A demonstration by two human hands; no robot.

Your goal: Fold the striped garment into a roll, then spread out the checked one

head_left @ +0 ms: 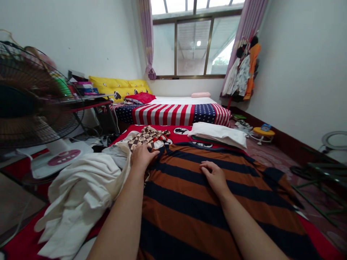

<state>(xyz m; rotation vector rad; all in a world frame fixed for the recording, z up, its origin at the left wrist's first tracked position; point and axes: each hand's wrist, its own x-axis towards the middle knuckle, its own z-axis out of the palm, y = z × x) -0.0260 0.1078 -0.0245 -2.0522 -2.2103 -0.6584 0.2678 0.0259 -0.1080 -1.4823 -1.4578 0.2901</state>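
A brown and navy striped shirt (pixel 189 191) lies spread out in front of me on a red bed cover. At its upper left edge, my left hand (pixel 142 158) is closed on the fabric, its thumb pointing right; the fingertips are partly hidden. My right hand (pixel 215 176) rests over the middle of the stripes, fingers loosely bent and apart, gripping nothing. Just beyond the left hand is a crumpled brown and cream checked cloth (pixel 148 137). A heap of cream-white clothing (pixel 86 184) lies beside my left forearm.
A folded white garment (pixel 219 133) lies beyond the shirt on the red patterned cover (pixel 177 130). An electric fan (pixel 54 155) stands at the left. Farther back is a bed with a stars-and-stripes cover (pixel 165 115). A yellow stool (pixel 263 132) and a dark green metal frame (pixel 325 177) stand right.
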